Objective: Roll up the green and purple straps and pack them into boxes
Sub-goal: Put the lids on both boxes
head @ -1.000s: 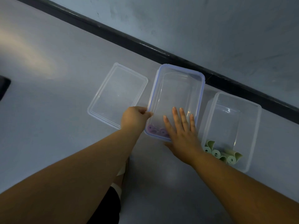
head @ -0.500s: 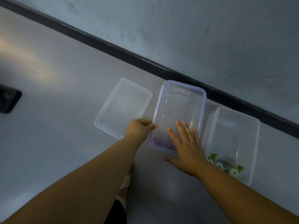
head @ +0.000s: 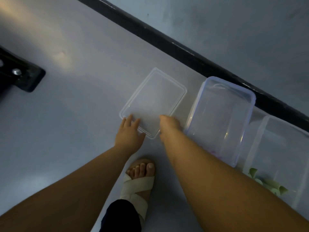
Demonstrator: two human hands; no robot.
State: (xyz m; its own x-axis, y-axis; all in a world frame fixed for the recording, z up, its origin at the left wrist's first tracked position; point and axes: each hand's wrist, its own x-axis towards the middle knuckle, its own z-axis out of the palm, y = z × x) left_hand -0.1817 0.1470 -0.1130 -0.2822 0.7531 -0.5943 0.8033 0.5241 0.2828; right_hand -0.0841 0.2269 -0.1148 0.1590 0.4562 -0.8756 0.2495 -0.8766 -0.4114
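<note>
Hands, earlier on the blue-rimmed box (head: 194, 106), are now reaching the clear lid (head: 155, 101) lying on the floor (head: 83, 148) left of it; left hand (head: 129, 132) is resting flat-fingered on it, right hand (head: 169, 123) is curling, grip unclear. Lid's long axis is pointing away-rightward.

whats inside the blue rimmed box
Through the blue-rimmed box a purple smudge shows at its near end, likely the rolled purple straps. The right forearm covers that corner, so their number cannot be told. The rest looks empty.
</note>
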